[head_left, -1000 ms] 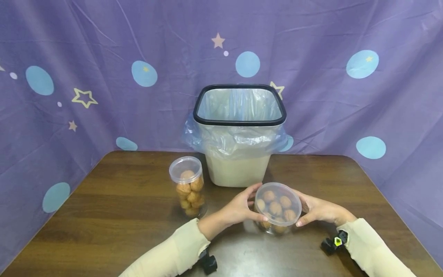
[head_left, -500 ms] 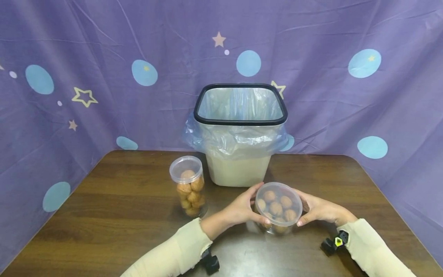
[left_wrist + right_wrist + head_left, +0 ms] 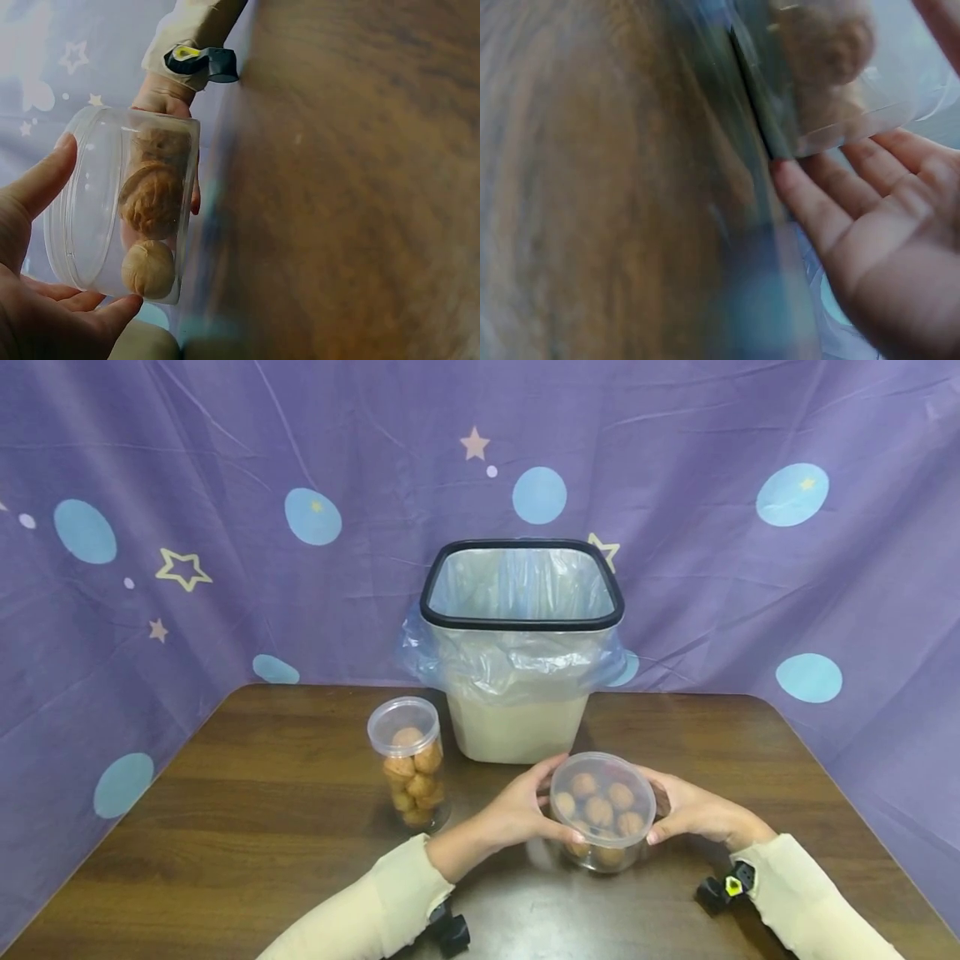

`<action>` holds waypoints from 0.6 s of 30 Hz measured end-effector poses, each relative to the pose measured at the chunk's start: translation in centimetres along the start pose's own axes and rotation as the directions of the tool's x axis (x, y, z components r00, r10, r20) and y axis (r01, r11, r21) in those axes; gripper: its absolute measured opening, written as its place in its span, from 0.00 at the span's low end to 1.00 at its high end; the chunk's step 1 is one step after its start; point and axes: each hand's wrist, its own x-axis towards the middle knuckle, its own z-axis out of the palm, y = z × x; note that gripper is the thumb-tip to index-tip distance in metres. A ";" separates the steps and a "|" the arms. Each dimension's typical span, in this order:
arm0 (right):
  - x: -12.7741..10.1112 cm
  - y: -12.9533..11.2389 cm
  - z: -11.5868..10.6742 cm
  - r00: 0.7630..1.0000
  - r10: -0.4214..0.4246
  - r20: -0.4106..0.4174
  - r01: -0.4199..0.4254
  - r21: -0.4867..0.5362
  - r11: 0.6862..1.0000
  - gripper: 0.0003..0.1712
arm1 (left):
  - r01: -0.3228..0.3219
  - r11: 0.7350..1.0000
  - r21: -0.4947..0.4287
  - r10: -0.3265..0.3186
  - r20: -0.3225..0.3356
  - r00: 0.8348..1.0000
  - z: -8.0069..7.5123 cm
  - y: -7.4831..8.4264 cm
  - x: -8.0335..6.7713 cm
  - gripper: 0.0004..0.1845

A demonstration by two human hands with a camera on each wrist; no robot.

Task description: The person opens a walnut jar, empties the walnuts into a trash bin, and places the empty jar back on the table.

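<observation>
Centrally, just toward six o'clock from the middle of the tabletop [image 3: 247,793], a short clear plastic jar [image 3: 602,811] packed with walnuts [image 3: 597,811] and capped with a clear lid sits between two hands. Left hand [image 3: 517,814] wraps the jar's nine o'clock side, thumb reaching up along the lid rim and fingers curled along the near wall; the left wrist view shows thumb and fingertips bracketing the container, walnuts pressed against its clear wall. Right hand [image 3: 690,814] cups the three o'clock side, fingertips against the wall just under the lid; the right wrist view, heavily blurred, shows its fingers [image 3: 817,210] bent up to the jar's base edge. Whether the jar rests fully on the wood or is lifted slightly cannot be told. Both arms wear cream sleeves [image 3: 375,902], each with a small black device strapped at the wrist. At ten o'clock from the held jar, well apart from the left hand, a taller, narrower clear jar [image 3: 408,764] of walnuts stands upright with its lid on. Directly at twelve o'clock, near the tabletop's far edge, stands a cream waste bin [image 3: 517,727] with a black rim, lined with a pale blue plastic bag folded over its sides. Behind it hangs a purple cloth backdrop [image 3: 225,443] printed with blue circles and stars.
</observation>
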 end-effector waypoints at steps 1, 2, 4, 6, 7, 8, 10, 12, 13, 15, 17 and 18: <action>0.1 -0.1 0.0 1.000 -0.009 0.001 0.009 0.001 1.000 0.54 | -0.007 1.000 -0.007 0.007 -0.002 1.000 -0.1 0.1 -0.1 0.55; 0.1 -0.2 0.1 1.000 -0.017 0.003 0.017 0.010 1.000 0.53 | -0.011 1.000 -0.011 0.011 -0.005 1.000 -0.2 0.2 -0.1 0.55; 0.2 -0.5 0.3 1.000 -0.027 0.002 0.026 0.037 0.999 0.53 | -0.026 0.999 -0.024 0.025 -0.006 1.000 -0.3 0.5 -0.2 0.54; 0.2 -0.8 0.5 0.999 -0.036 0.001 0.036 0.069 0.997 0.52 | -0.043 0.999 -0.034 0.043 -0.003 0.999 -0.6 0.8 -0.4 0.53; 0.2 -1.0 0.6 0.999 -0.039 -0.003 0.039 0.081 0.996 0.52 | -0.050 0.998 -0.039 0.050 -0.001 0.999 -0.7 1.0 -0.5 0.53; 0.2 -1.1 0.7 0.999 -0.039 -0.008 0.040 0.095 0.995 0.52 | -0.055 0.998 -0.042 0.055 0.000 0.998 -0.8 1.1 -0.6 0.53; 0.4 -1.4 1.0 0.999 -0.052 -0.013 0.053 0.111 0.992 0.52 | -0.068 0.996 -0.052 0.068 0.002 0.998 -1.0 1.3 -0.8 0.52; 0.6 -1.6 1.3 0.996 -0.082 -0.026 0.084 0.100 0.991 0.51 | -0.079 0.995 -0.057 0.079 0.006 0.997 -1.3 1.5 -0.9 0.52; 0.7 -1.7 1.5 0.995 -0.096 -0.035 0.099 0.093 0.991 0.51 | -0.086 0.994 -0.061 0.086 0.007 0.996 -1.4 1.6 -1.0 0.52; 0.9 -2.0 1.8 0.990 -0.135 -0.048 0.138 0.076 0.987 0.50 | -0.097 0.993 -0.063 0.098 0.013 0.995 -1.6 1.7 -1.1 0.52; 1.1 -2.3 2.1 0.985 -0.158 -0.069 0.162 0.057 0.985 0.50 | -0.104 0.991 -0.080 0.106 0.026 0.994 -1.8 1.8 -1.2 0.52; 1.2 -2.5 2.2 0.984 -0.162 -0.078 0.166 0.054 0.985 0.49 | -0.107 0.990 -0.090 0.111 0.035 0.993 -1.9 1.9 -1.2 0.53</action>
